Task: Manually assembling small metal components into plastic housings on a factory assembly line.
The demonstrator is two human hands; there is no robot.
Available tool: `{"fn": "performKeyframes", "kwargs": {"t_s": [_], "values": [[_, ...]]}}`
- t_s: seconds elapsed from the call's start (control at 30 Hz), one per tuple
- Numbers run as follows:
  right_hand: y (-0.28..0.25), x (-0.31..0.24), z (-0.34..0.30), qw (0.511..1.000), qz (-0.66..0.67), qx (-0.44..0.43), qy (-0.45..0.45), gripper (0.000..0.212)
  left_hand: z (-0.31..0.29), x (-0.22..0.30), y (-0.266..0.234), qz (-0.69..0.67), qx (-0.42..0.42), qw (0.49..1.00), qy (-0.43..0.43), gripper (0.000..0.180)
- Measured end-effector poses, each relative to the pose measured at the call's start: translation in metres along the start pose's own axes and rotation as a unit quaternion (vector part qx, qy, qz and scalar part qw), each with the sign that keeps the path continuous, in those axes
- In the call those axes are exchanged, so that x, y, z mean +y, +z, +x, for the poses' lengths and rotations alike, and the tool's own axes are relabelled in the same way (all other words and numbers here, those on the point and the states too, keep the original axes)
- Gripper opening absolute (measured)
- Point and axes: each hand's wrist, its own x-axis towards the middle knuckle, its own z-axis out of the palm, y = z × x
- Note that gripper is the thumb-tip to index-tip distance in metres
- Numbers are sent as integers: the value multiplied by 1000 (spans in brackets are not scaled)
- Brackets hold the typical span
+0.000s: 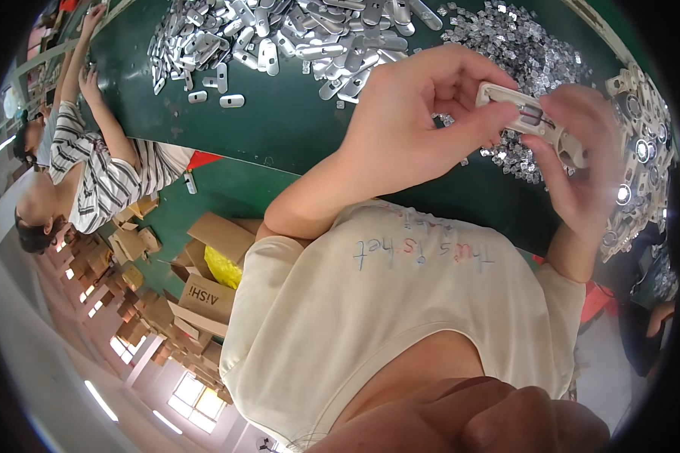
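Note:
My left hand point(423, 113) grips one end of a long white plastic housing point(495, 94) between thumb and fingers, above the green table. A small grey rectangular part point(533, 115) sits in the recess of the housing, and a thin dark red line, perhaps a wire, shows next to it. My right hand point(585, 151) is closed about the other end of the housing, thumb on the near side and fingers on the far side. Its fingers are partly blurred. Below the hands lies a pile of small clear, shiny pieces point(521, 45).
Oblong silver metal covers point(279, 38) are heaped on the green table point(279, 121). White round-ended housings point(635, 151) are piled at the right. Another person in a striped top point(91, 166) works at the left. Open cardboard boxes point(208, 294) stand on the floor, one with yellow plastic point(223, 266).

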Motion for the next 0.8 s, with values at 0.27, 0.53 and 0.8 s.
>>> {"fn": "performKeyframes", "kwargs": {"t_s": [0.27,0.53,0.8], "values": [[24,-1,-12,923,250,16,290,27,-1,-29,7,90,74,992,57,17],[51,11,-10,993,46,67,81,26,7,-58,-1,259,179,913,259,23],[47,136,91,916,185,61,351,28,76,-60,-41,463,242,832,185,31]]}}
